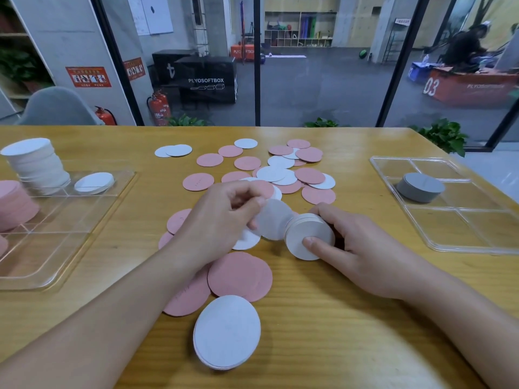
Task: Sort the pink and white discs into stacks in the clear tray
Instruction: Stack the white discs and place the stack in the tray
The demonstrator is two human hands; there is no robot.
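Pink and white discs [280,169] lie scattered over the middle of the wooden table. My left hand [222,220] pinches a single white disc [273,223], tilted and touching a small stack of white discs [306,234] that my right hand [354,248] grips on edge. A clear tray [70,228] at the left holds a tall white stack [36,164], a low white stack [94,183] and a pink stack [14,204]. Large pink discs [240,276] and a short white stack [227,331] lie near me.
A second clear tray [455,237] at the right holds a grey disc stack [420,187]. The table's far edge runs along a glass wall with plants behind it. A grey chair back [56,106] stands beyond the far left corner.
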